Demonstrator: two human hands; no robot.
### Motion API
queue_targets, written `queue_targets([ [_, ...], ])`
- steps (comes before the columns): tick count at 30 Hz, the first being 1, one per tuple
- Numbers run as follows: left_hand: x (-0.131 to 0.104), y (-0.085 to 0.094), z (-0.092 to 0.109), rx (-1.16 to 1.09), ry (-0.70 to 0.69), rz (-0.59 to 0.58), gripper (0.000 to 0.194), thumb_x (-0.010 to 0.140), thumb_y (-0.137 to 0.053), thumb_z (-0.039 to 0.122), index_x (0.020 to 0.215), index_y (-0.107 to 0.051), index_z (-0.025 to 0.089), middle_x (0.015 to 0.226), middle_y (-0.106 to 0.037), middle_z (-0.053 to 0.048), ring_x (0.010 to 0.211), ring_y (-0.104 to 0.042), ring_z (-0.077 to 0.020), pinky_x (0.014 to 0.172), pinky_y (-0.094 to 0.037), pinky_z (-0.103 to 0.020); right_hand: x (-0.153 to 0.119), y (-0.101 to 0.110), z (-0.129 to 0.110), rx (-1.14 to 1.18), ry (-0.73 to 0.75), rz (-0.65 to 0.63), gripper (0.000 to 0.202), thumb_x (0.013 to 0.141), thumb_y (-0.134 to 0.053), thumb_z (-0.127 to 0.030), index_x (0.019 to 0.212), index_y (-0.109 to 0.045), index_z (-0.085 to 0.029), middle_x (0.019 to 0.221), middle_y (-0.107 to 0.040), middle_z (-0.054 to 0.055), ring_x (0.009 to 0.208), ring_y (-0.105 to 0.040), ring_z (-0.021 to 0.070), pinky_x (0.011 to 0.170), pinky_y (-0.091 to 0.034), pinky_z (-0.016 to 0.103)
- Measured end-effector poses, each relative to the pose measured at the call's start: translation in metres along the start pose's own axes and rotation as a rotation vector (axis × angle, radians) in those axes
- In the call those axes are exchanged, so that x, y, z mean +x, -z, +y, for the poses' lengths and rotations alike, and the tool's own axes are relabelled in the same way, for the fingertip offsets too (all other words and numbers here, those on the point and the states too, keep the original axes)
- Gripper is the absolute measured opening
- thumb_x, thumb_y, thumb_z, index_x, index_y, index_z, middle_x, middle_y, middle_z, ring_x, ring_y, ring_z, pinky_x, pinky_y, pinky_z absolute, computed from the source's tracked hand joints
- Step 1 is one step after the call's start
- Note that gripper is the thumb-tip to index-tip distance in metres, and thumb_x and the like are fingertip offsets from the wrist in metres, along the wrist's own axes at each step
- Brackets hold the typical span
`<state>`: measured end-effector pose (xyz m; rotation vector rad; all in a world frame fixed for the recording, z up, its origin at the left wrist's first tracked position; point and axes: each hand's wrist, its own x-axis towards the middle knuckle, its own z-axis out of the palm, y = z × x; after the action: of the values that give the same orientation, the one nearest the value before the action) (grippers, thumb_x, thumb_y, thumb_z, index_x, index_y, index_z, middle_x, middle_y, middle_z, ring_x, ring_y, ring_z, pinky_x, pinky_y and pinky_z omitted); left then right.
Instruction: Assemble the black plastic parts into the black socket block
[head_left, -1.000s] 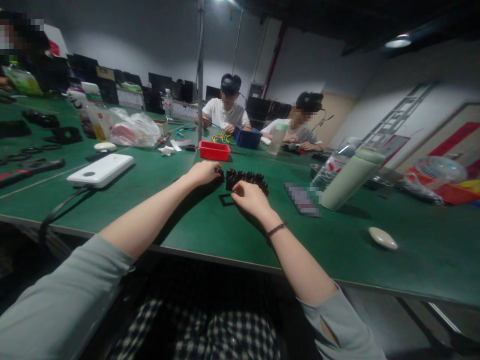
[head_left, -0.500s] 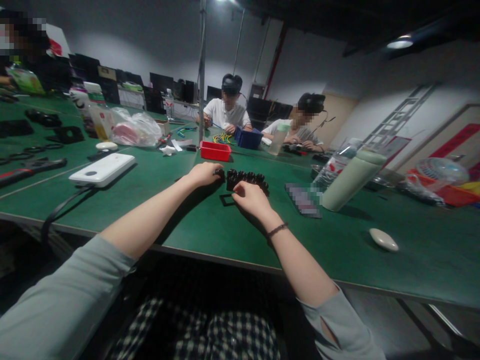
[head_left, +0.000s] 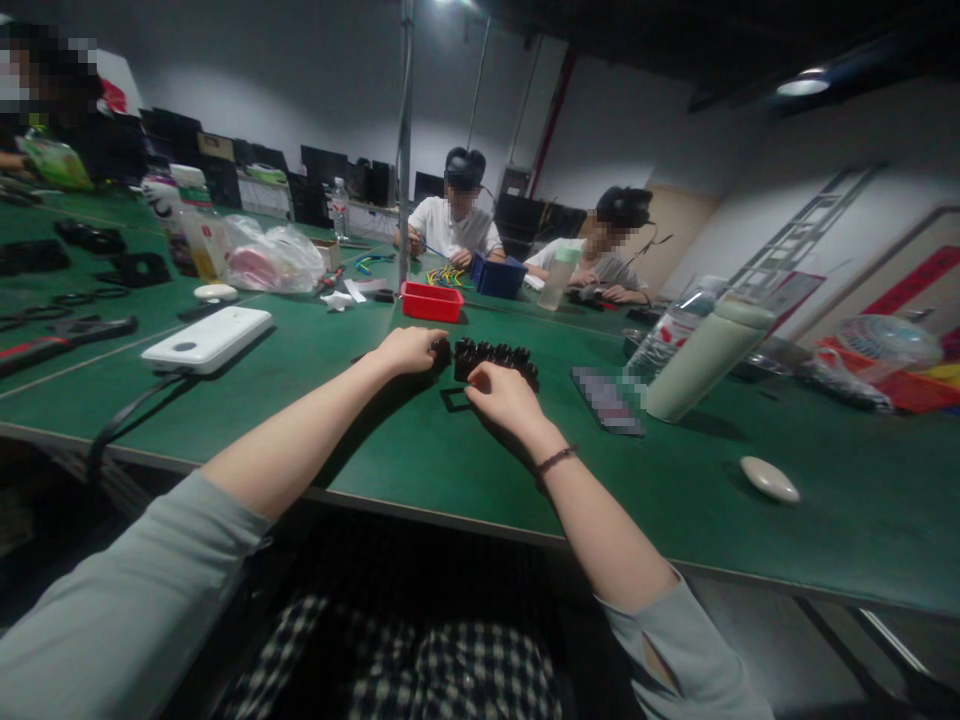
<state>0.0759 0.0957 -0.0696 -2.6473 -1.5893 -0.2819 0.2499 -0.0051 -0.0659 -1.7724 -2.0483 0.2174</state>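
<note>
My left hand (head_left: 411,350) is closed around a small black knobbed part (head_left: 441,349), just above the green table. Its fingertips are mostly hidden behind the back of the hand. My right hand (head_left: 504,392) has thumb and forefinger curled together in a pinch; whatever lies between them is too small or hidden to make out. Right behind it stands a row of black knobbed parts (head_left: 491,352), partly covered by the hand. A thin black rectangular frame (head_left: 454,400) lies flat on the table by the right fingertips.
A red tray (head_left: 433,302) sits beyond my hands, with a blue bin (head_left: 498,276) farther back. To the left is a white power bank (head_left: 208,340) with a cable. On the right are a phone (head_left: 607,400), a green flask (head_left: 709,360) and a white oval object (head_left: 770,480). Co-workers sit opposite.
Both hands hold nearly the same place and pose. The whole view has shifted very slightly; no object has visibly moved on the table.
</note>
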Motion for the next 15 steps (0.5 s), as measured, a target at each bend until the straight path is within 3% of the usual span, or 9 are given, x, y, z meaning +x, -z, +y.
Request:
queue_targets([
  [15, 0.0006, -0.0009, 0.0000, 0.000, 0.002, -0.001, 0.064, 0.082, -0.050, 0.024, 0.146, -0.042, 0.024, 0.136, -0.060, -0.011, 0.122, -0.058, -0.0309, 0.096, -0.049, -0.039, 0.0005, -0.0022, 0.0019, -0.021, 0.022, 0.013, 0.016, 0.082, -0.062, -0.020, 0.096, -0.069, -0.019, 0.098, -0.074, 0.005, 0.091, -0.069, 0.0199, 0.081, -0.051, 0.029],
])
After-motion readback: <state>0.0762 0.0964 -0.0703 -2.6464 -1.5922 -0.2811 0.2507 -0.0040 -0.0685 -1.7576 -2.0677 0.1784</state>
